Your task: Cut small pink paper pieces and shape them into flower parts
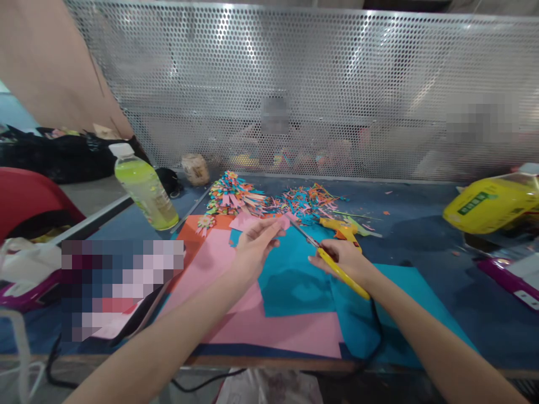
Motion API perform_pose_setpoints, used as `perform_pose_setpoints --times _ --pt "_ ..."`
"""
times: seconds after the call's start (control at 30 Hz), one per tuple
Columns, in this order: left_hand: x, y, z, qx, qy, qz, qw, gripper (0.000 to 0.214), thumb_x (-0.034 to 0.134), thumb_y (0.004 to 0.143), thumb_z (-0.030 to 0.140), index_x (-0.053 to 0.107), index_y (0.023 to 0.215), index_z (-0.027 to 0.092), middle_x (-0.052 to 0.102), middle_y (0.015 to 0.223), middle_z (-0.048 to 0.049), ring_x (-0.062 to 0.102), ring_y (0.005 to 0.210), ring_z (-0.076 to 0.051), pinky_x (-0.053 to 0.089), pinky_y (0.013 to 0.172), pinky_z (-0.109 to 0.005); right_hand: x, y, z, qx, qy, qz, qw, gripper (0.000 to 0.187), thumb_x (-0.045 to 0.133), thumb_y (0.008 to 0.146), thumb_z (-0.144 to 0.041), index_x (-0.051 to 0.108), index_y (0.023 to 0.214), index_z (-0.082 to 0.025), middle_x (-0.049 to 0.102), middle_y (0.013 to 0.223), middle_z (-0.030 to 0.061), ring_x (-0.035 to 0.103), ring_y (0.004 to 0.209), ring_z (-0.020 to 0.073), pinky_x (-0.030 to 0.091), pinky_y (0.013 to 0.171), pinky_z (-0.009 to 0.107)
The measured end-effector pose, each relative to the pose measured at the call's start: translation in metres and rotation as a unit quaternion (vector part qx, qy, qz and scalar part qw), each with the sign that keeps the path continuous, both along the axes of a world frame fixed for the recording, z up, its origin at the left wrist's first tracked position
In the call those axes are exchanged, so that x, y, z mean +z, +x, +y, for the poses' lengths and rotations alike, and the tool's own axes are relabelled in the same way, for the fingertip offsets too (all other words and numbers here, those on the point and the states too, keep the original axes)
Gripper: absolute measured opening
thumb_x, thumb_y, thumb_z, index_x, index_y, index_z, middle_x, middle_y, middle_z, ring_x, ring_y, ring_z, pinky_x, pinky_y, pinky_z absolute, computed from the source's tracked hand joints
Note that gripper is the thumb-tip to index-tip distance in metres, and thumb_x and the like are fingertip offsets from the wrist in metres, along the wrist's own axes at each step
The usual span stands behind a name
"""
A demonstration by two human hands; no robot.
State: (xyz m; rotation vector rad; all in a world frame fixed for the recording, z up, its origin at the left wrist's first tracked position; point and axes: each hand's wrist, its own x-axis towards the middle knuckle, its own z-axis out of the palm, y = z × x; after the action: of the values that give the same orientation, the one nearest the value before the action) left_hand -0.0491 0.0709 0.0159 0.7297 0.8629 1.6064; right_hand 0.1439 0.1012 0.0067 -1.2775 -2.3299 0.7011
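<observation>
Plainly, the nearest thing to us along the front edge of the tabletop (415, 235) is a large pink sheet (295, 335), with a blue sheet (301, 294) lying over it and a second blue sheet (406, 300) reaching toward the front right corner. Above these, near the middle of the tabletop, we work with both hands raised. Our left hand (259, 241) is narrowed to a pinch on what looks like a small pink slip (287, 221), its fingertips hiding part of it. Our right hand (343, 257) holds the yellow-handled scissors (343, 274), blades pointing away and to the left, tips just beside the slip; whether they are parted we cannot tell. We judge the step in hand to be trimming that slip. The next move, as we read it, calls for a steady left pinch, fingertips clear of the cutting line, and a small, controlled squeeze of the handles.

Just past our right hand lies a yellow glue gun (339, 226). Farther off, toward the back edge, a tangle of paper shreds (309, 202) sits right of a pile of fringed paper (233, 196). A jar (196, 169) stands near the back left corner, and beyond the back edge rises a perforated metal screen (295, 73).
</observation>
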Motion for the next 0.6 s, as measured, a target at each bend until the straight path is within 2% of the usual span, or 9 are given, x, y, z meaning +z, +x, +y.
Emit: perform_pose_setpoints --times 0.3,0.6 --pt "-0.0041 0.0048 -0.0021 -0.053 -0.012 0.005 0.999 0.022 0.072 0.058 0.027 0.060 0.072 0.015 0.067 0.074 -0.0016 0.063 0.070 -0.014 0.039 0.052 -0.020 -0.0015 -0.0009 0.0003 0.001 -0.017 0.008 1.000 0.039 0.051 0.070 -0.053 0.041 0.058 -0.018 0.040 0.049 -0.0028 0.036 0.045 0.0088 0.023 0.041 0.023" --pt "-0.0044 0.0030 -0.0011 -0.034 0.013 0.035 0.999 0.020 0.073 0.056 0.022 0.058 0.066 0.014 0.063 0.062 -0.0006 0.056 0.056 -0.009 0.039 0.050 -0.019 -0.0037 0.0014 0.0035 0.012 -0.042 0.020 0.999 0.034 0.054 0.070 -0.049 0.046 0.064 -0.016 0.039 0.053 -0.0037 0.036 0.048 0.0084 0.024 0.042 0.021"
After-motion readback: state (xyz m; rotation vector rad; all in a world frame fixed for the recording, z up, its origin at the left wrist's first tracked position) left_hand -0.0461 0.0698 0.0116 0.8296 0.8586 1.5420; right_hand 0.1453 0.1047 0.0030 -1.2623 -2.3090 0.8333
